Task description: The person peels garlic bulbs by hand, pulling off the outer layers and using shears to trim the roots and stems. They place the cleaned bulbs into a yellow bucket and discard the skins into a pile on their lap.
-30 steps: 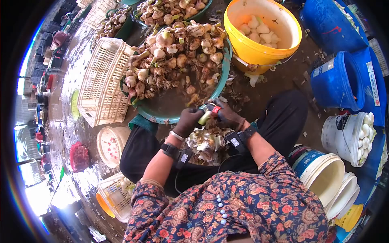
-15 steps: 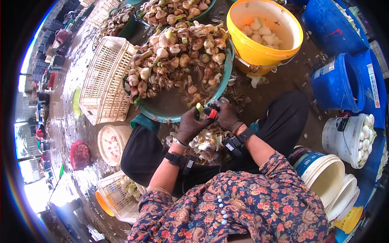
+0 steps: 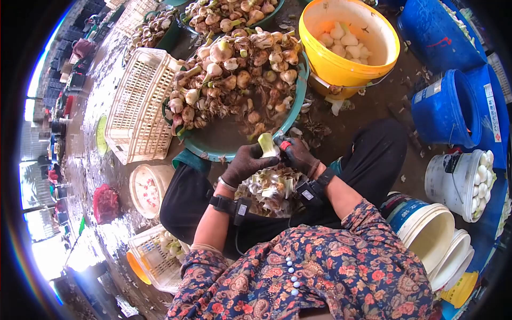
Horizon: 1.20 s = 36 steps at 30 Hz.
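Observation:
My left hand [image 3: 246, 164], in a dark glove, is closed around a garlic bulb [image 3: 268, 146] with a pale green stem end pointing up. Close beside it on the right is my gloved right hand [image 3: 301, 158], its fingers curled. A small red piece shows at its thumb, but what it grips is mostly hidden. Beneath both hands, a heap of garlic skins [image 3: 269, 186] lies between my legs. Just ahead stands a green tub [image 3: 298, 101] piled with dirty, untrimmed garlic [image 3: 229, 80].
A yellow bucket [image 3: 349, 72] with peeled garlic bulbs stands ahead to the right. Blue buckets [image 3: 434, 109] and a white bucket [image 3: 448, 178] full of white bulbs line the right side. To the left are a plastic crate [image 3: 141, 101] and a white tub [image 3: 149, 186].
My left hand has shifted slightly left and down, and the garlic bulb now shows more between my fingers. My right hand has turned, with the red piece now higher and further right.

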Each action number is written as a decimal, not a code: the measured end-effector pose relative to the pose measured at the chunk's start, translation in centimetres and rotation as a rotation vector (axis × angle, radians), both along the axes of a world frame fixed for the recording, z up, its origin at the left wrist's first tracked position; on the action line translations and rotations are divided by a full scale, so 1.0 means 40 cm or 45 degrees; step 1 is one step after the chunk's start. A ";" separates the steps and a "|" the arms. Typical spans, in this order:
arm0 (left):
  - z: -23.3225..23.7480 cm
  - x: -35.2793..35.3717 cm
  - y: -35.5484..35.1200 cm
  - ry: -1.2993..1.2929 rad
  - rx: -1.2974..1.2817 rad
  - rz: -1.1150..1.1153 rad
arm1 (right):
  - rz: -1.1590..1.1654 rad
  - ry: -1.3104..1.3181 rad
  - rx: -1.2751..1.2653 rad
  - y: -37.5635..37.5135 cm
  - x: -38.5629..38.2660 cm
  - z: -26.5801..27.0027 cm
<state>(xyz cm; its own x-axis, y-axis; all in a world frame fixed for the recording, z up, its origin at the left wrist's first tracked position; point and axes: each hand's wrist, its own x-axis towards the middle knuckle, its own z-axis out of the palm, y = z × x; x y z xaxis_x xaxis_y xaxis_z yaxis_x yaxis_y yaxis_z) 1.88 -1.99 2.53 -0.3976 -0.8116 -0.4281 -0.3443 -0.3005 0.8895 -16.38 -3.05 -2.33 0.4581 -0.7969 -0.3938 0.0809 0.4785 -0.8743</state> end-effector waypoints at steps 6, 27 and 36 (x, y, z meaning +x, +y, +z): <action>-0.049 -0.058 0.023 0.006 -0.490 0.574 | -0.034 -0.180 0.353 0.009 0.004 0.005; -0.055 0.017 0.013 0.641 0.402 0.801 | -0.087 0.841 -1.484 0.005 0.029 -0.007; 0.109 0.028 0.101 -0.125 0.238 -0.638 | -0.624 -0.689 0.613 -0.068 -0.048 -0.151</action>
